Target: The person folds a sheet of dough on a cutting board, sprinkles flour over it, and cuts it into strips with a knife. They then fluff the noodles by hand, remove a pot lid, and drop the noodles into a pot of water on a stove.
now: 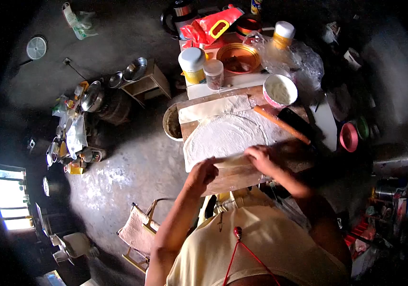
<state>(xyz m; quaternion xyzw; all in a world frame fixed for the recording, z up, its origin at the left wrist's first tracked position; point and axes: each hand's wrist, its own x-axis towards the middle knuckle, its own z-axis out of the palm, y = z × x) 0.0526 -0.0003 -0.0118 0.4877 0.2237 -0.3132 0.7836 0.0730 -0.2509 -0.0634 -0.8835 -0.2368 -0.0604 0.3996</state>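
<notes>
Dough (225,136) lies on the board (232,182), spread out just beyond the fingers, near edge between the hands. Left hand (203,172) and right hand (261,159): fingers curled, look to be pinching that edge; exact fingertip contact hidden. Pin (282,125) is beyond the right fingers, bowl (280,90) farther out; folded strip (213,108) past the sheet's far side. Handling, my read: light, limp, tears if pulled from one point; dusty top probably slippery. Best hold: both ends of near edge, wide soft pinch, even lift.
</notes>
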